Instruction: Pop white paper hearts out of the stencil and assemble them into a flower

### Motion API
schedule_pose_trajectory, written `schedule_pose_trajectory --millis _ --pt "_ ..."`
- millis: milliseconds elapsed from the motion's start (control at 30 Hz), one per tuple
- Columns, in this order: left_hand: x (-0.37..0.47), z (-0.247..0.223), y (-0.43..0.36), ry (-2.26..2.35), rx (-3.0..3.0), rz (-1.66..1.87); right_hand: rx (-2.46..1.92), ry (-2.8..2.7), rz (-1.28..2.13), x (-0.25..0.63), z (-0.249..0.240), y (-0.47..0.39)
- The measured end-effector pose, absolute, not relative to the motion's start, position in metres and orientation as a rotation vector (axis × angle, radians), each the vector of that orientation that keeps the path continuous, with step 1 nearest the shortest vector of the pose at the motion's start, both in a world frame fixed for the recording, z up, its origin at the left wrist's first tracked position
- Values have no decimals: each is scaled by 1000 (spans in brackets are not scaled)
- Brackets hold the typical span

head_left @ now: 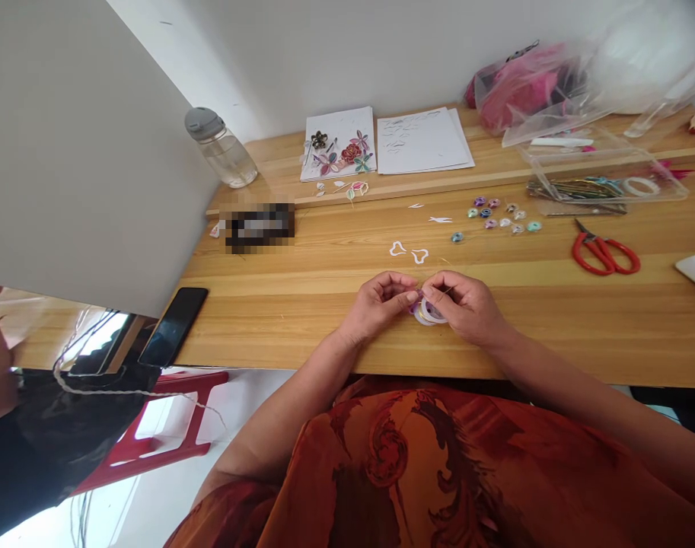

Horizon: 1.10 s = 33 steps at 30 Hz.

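My left hand (386, 302) and my right hand (460, 302) meet close above the table near its front edge, both with fingers closed in a pinch. Between the fingertips shows a small purple piece (414, 306), too small and covered to name further. White spools (425, 314), ring-like, sit just under the fingers, partly hidden by my right hand. A fine gold wire or thread (448, 290) sticks out by my right fingers. Beyond the hands lie two white paper cut-out outlines (419, 256).
Red-handled scissors (604, 255) and several small thread bobbins (489, 223) lie right. A clear plastic box (610, 179) stands behind them. Papers (421, 141) and flower ornaments (352, 154) rest at the back. Left are a bottle (224, 152) and a phone (174, 326); another person is partly visible.
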<state>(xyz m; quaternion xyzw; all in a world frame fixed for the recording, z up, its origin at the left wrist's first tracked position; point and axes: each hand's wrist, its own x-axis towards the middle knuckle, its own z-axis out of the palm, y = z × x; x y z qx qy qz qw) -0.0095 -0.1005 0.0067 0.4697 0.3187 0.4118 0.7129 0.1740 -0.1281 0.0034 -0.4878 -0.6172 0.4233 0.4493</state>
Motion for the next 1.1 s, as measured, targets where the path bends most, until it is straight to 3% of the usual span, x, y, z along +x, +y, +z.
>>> schedule_pose_trajectory --millis 1100 --pt "-10 -2 -100 654 1073 892 -1239 -1554 1006 173 3 -126"
